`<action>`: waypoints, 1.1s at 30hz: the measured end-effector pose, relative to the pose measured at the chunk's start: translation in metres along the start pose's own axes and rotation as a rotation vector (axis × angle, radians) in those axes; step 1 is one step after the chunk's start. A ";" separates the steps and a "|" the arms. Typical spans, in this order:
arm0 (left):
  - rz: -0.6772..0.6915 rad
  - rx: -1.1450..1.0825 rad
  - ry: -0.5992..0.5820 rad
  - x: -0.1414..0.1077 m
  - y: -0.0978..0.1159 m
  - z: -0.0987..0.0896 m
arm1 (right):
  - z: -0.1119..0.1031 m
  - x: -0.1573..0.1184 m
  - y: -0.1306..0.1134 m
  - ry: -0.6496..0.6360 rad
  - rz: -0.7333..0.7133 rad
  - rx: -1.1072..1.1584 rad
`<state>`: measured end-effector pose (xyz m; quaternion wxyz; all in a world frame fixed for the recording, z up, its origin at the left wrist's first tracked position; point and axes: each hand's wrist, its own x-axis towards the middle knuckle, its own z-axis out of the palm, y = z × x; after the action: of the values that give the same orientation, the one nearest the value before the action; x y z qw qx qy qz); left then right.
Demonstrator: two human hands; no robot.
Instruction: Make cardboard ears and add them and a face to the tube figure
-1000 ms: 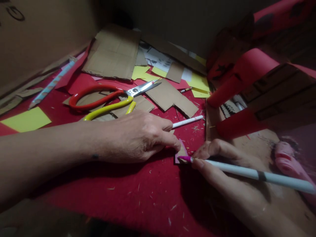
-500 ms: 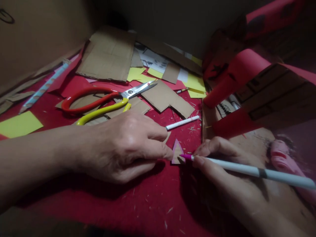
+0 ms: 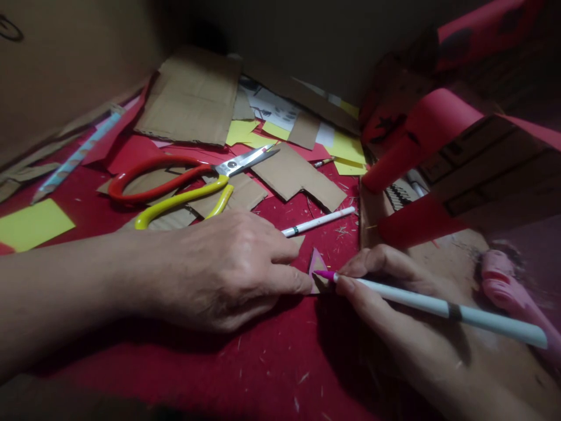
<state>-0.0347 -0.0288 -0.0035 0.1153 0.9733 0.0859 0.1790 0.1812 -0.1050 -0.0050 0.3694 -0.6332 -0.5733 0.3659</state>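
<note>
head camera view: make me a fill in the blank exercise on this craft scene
The magenta-tipped felt pen is held in the ____ hand.
The scissors have one yellow handle and one ____ handle.
The left hand touches a small cardboard piece shaped like a ____.
Missing words: right; red; triangle.

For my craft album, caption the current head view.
Right hand guides a magenta-tipped marker over a small cardboard triangle.

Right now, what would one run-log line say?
left hand: fingertip at small pink-edged cardboard triangle | right hand: holding pale-barrelled magenta-tipped marker, tip over triangle
</note>
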 end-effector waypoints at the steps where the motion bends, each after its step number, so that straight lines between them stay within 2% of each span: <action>1: 0.006 0.000 0.019 0.000 0.000 0.001 | 0.000 0.000 0.000 -0.002 -0.006 -0.001; 6: -0.024 0.036 -0.039 0.000 0.001 -0.001 | -0.001 -0.001 -0.002 -0.024 0.044 -0.009; 10: -0.019 0.062 -0.038 0.002 0.003 -0.004 | -0.003 -0.001 -0.006 -0.058 0.041 -0.057; 16: -0.036 0.044 -0.055 0.003 0.003 -0.003 | 0.001 -0.001 -0.007 0.026 -0.024 -0.082; 23: -0.042 0.074 -0.075 0.004 0.005 -0.008 | -0.003 0.000 -0.007 -0.062 -0.034 -0.093; 28: -0.047 0.080 -0.076 0.004 0.005 -0.006 | -0.002 -0.001 -0.004 -0.004 -0.006 -0.056; 33: -0.038 0.082 -0.071 0.005 0.004 -0.006 | 0.000 0.000 -0.007 -0.013 0.005 -0.058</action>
<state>-0.0320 -0.0307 0.0045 0.0819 0.9811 0.1076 0.1382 0.1782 -0.1048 0.0008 0.3461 -0.6426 -0.5847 0.3541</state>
